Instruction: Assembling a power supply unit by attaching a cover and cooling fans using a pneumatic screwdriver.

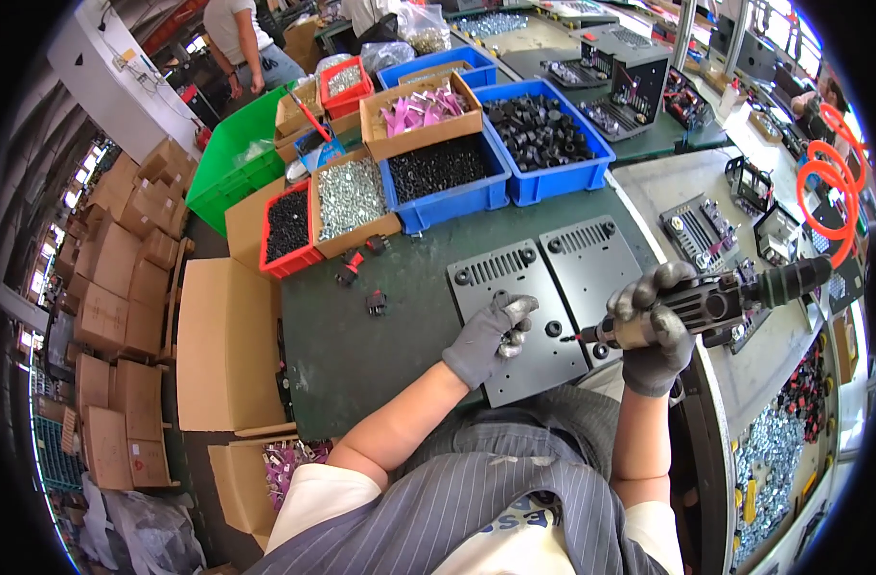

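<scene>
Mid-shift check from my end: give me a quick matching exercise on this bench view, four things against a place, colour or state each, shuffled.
Things:
1. Power driver
2. Coiled hose
3. Slotted metal plates
4. Large plastic crate

Places, colours, states:
A. Lying flat on the dark green tabletop
B. Gripped by the right hand
C. Bright green
D. Orange-red

Right pairs: 1-B, 2-D, 3-A, 4-C
</scene>
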Available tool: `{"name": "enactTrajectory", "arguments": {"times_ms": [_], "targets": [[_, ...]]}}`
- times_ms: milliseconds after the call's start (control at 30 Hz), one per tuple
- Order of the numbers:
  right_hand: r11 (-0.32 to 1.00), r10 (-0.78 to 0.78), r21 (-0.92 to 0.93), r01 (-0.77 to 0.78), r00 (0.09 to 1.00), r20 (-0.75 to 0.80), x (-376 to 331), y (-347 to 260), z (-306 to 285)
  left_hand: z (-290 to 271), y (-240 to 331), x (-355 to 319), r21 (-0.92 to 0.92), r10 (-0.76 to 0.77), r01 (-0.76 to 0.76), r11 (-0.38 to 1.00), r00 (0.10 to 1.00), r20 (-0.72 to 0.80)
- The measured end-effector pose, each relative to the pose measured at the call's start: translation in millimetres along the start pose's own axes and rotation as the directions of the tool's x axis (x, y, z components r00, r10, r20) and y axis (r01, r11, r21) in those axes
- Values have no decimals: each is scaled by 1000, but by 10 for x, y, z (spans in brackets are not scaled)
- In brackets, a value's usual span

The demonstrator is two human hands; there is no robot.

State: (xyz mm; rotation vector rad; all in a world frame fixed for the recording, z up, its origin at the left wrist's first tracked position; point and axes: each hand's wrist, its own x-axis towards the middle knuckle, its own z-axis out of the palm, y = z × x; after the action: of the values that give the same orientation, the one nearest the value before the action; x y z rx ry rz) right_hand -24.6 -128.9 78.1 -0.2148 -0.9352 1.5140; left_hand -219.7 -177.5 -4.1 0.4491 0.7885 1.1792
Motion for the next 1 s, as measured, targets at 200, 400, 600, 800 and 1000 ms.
{"name": "enactTrajectory", "arguments": {"times_ms": [200, 400, 600, 800, 1000], "targets": [[988, -148, 73, 138, 977, 154, 44, -35, 202, 141, -24, -66, -317, -59, 212, 924, 900, 431], [975, -222, 61, 213, 931, 290, 38, -41, 224, 313, -110, -106, -220, -208, 273, 936, 938, 278], [978, -204, 30, 205, 930, 307, -33, -26, 176, 399, -146, -144, -159, -210, 246, 956, 954, 215], [986, -158, 118, 118, 889, 430, -12, -48, 56, 303, -175, -162, -19, -204, 226, 974, 912, 355], [953, -72, 300, 50, 995, 64, -131, -108, -187, 335, -28, -72, 455, -150, 100, 885, 986, 77]]}}
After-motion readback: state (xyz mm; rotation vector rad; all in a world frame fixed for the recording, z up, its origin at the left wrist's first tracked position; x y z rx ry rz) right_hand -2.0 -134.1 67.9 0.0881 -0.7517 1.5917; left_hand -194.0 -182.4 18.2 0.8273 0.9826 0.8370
